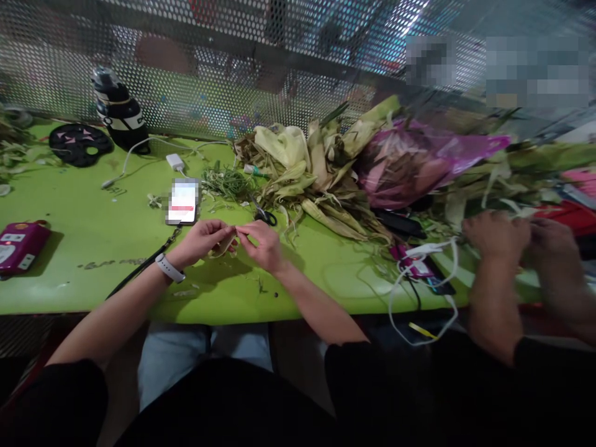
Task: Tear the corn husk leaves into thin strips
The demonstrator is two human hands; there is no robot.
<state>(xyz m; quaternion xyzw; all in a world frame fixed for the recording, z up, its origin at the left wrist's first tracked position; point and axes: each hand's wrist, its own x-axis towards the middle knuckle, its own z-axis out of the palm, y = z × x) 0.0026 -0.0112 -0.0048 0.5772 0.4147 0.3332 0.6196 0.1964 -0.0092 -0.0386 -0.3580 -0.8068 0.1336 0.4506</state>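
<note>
My left hand, with a white band on its wrist, and my right hand meet fingertip to fingertip above the green table. Both are closed in a pinch. A thin pale strip of corn husk shows under my left fingers and seems to run to the right fingertips; its ends are hidden. Behind my right hand lie dark-handled scissors. Just beyond my left hand is a phone with a lit screen, and shredded green strips are heaped past it.
Piled corn husks and a purple plastic bag line the back. At right, a co-worker's hands handle husks near a looped white cable. A dark bottle and purple power box stand at left.
</note>
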